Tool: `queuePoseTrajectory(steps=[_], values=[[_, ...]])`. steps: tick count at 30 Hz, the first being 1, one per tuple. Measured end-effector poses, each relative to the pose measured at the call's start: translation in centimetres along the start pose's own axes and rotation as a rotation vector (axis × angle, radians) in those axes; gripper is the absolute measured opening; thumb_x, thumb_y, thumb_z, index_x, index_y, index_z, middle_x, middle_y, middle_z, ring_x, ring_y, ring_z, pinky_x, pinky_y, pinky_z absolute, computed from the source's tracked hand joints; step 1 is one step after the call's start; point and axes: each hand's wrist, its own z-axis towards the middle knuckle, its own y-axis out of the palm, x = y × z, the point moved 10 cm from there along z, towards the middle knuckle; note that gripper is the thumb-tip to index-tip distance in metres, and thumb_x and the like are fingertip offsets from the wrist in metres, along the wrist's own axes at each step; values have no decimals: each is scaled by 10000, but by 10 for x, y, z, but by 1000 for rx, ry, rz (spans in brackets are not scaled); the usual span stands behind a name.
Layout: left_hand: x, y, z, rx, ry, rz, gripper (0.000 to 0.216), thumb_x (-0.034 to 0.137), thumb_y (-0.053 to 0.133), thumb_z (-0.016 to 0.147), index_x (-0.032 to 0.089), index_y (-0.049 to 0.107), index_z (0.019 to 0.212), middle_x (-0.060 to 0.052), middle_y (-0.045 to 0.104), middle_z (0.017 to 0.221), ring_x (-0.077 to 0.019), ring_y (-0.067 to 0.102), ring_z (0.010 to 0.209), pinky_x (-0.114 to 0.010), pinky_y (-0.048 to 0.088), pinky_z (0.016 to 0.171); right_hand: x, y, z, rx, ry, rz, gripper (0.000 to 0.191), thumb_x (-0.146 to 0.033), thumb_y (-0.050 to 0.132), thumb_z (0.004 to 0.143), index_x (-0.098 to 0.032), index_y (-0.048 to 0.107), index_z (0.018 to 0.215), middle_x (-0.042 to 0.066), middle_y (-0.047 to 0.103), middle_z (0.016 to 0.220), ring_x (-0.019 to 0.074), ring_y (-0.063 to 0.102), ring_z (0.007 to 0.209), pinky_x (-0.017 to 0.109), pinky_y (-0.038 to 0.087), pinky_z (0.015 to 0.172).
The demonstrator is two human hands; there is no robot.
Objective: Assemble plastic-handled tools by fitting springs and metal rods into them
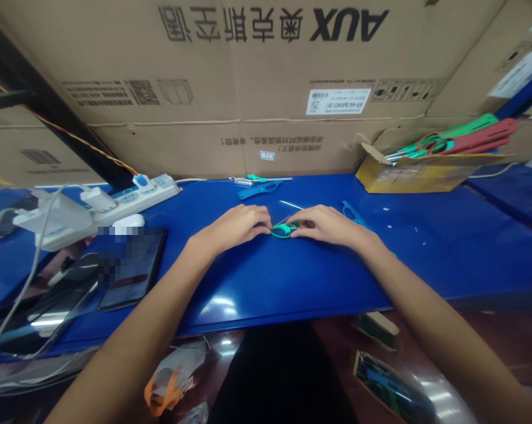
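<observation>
Both hands meet over the middle of the blue table and pinch a green plastic handle piece (281, 230) with a teal part set in its loop. My left hand (244, 227) grips its left end with thumb and fingertips. From the other side, my right hand (322, 224) closes around its right end, hiding much of that end. A thin metal rod (292, 205) lies just behind the fingers. Farther back is a blue plastic handle piece (259, 189), beside metal rods with a teal part (266, 179). Another blue piece (354, 213) lies partly behind my right wrist.
A yellow cardboard box (407, 179) at the back right holds several green and red handle pieces (473, 138). On the left are a power strip (135, 203) with chargers and a dark tablet (135, 271). A large carton (248, 70) walls off the table's back.
</observation>
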Motion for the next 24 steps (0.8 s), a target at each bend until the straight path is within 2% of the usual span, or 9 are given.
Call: queuePoseTrajectory(steps=[4,11,15,18,24], values=[[2,-2,-1,8,-1,-1,137,242,602,998,200,732,996,-34,711,1040,-153,674,847,-273,439,720,-4,-2,0,20,-51,34,315,-426,668,953,-278,748,1220,49,777,1138,209,695,956,304,449,771],[3,-7,-3,11,-5,-25,146,235,616,988,201,754,1021,-42,726,1032,-158,691,878,-277,481,774,-7,2,1,14,-84,33,288,-414,634,978,-298,747,1216,41,760,1230,228,710,1024,326,476,821],[-3,-7,-3,26,-5,-11,140,247,640,972,203,770,998,-48,743,1023,-170,703,899,-282,489,786,-5,2,2,22,-64,10,316,-419,629,981,-276,732,1243,52,778,1156,223,714,960,312,469,773],[-5,-8,-2,27,-3,-6,146,265,642,968,201,770,996,-47,753,1012,-170,705,882,-275,482,764,-9,2,2,22,-88,5,288,-398,624,985,-274,746,1214,58,760,1211,233,704,1020,324,472,809],[-14,-11,-2,54,-89,-25,116,268,697,929,194,736,1009,-26,765,899,-156,687,756,-259,458,674,-7,1,2,22,-54,-3,326,-397,628,983,-279,724,1271,59,780,1127,229,709,953,317,465,761]])
